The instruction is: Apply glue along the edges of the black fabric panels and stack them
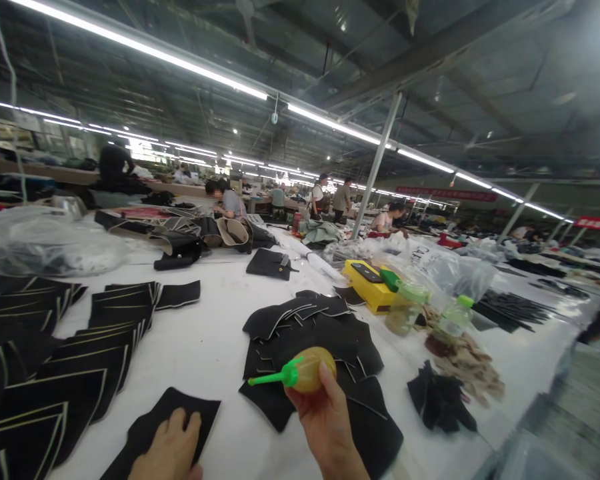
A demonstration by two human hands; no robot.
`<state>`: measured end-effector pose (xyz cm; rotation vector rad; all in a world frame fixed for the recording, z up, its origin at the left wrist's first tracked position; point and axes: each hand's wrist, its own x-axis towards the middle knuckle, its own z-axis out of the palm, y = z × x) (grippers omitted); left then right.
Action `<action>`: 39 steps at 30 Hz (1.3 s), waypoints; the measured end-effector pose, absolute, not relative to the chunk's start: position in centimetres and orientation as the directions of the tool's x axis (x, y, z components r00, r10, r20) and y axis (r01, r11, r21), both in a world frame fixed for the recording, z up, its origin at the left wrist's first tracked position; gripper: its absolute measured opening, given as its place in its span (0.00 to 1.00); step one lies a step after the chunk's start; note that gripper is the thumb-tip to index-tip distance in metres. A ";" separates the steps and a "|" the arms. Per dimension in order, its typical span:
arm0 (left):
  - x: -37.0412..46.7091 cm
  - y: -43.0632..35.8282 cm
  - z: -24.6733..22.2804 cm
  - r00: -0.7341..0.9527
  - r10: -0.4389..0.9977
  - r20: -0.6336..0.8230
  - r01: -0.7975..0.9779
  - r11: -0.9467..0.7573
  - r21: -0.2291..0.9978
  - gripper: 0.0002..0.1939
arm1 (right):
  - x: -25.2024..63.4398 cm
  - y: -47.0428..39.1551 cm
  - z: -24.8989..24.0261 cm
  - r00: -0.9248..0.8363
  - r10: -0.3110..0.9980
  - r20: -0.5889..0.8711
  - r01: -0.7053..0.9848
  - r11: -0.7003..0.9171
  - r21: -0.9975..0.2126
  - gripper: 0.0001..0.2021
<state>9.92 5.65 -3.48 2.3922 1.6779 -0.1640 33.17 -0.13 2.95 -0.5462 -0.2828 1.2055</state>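
My right hand is wrapped round a rounded amber squeeze bottle, its green nozzle pointing left. The bottle is held above a loose pile of black cut pieces. Near the bottom edge, my left hand lies with its fingers apart on a single black piece on the white table. Left of that hand, overlapping rows of black pieces show pale edges.
A yellow box, a bottle with a green cap and a crumpled black cloth lie at the right. A black pouch and clear plastic bags are farther back. Several people are in the background.
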 end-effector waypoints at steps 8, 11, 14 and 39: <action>12.7 4.8 1.5 0.288 0.919 -0.268 0.957 -0.286 0.050 0.18 | 33.2 -0.9 3.4 0.431 0.902 -0.017 -0.650 0.298 -0.699 0.19; 11.7 5.3 2.0 0.331 0.907 -0.259 0.943 -0.321 0.081 0.15 | 33.7 -1.1 3.6 0.477 0.879 0.013 -0.574 0.323 -0.753 0.21; 10.4 5.6 2.0 0.387 0.886 -0.254 0.922 -0.369 0.117 0.15 | 33.7 -1.1 3.8 0.484 0.874 0.031 -0.493 0.302 -0.816 0.24; 9.1 6.1 1.1 0.365 0.896 -0.254 0.886 -0.250 0.391 0.28 | 29.4 2.6 1.8 0.147 0.887 0.439 0.483 0.323 -0.814 0.28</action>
